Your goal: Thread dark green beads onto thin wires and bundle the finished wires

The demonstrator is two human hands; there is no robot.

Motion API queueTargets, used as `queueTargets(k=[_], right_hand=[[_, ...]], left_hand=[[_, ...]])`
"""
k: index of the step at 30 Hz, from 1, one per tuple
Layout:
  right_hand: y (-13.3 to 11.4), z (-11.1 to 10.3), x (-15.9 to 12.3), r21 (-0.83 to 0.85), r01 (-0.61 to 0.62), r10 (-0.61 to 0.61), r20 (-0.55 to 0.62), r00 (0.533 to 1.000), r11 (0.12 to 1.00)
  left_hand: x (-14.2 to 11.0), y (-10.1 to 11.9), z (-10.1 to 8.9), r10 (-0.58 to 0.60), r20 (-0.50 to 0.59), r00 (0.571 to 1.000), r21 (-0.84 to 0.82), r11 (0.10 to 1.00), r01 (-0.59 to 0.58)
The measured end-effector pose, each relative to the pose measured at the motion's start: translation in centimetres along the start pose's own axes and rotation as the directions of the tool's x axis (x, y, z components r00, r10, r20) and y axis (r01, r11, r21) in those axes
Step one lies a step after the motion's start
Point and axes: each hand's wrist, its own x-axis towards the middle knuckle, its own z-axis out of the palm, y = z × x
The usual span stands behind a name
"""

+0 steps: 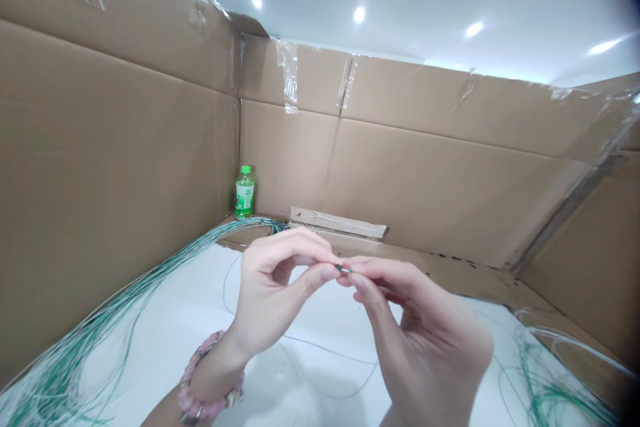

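Observation:
Held up at mid-view is a short green-and-white bit of thin wire (344,269), spanning the small gap between my two hands. My left hand (283,287), with a pink beaded bracelet (193,373) at its wrist, pinches one side between thumb and forefinger. From the other side my right hand (420,320) pinches it with thumb and forefinger, the fingertips nearly meeting. The rest of what they grip is hidden by the fingers. Below them a loose thin strand (330,349) curves over the white work surface (285,390).
A long bundle of green and white wires (165,280) runs along the left side. More loose wires (555,387) lie at the right. A green bottle (245,195) stands in the back left corner, near a flat cardboard strip (340,223). Taped cardboard walls (425,173) enclose the area.

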Motion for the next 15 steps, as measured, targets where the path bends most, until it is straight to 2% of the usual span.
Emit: queueTargets(k=[15], right_hand=[[-0.36,0.29,0.03,-0.074,0.087,-0.089,-0.022,0.996,0.993]], left_hand=[[-0.22,-0.55,0.58,-0.039,-0.028,0.999,-0.132,0.991,0.035]])
